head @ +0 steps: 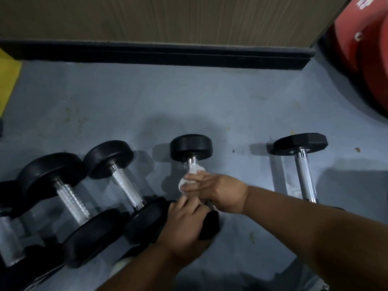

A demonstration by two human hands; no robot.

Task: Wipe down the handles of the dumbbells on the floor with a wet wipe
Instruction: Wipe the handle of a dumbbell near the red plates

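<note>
Several black dumbbells with chrome handles lie in a row on the grey floor. My right hand [216, 191] grips a white wet wipe [190, 179] wrapped round the handle of the middle dumbbell [191, 147], just below its far head. My left hand [184, 223] holds the near black head of that same dumbbell. Most of this handle is hidden under my hands. To the left lie two dumbbells [123, 183] [71, 200] with bare knurled handles. To the right lies a dumbbell [304, 179] with angular heads.
A wood-panelled wall with a black skirting board [159, 55] runs across the back. Red weight plates [361, 49] lean at the far right. A yellow object [8, 80] sits at the left edge. Another dumbbell handle [8, 240] shows at the lower left. Bare floor [147, 101] lies beyond the dumbbells.
</note>
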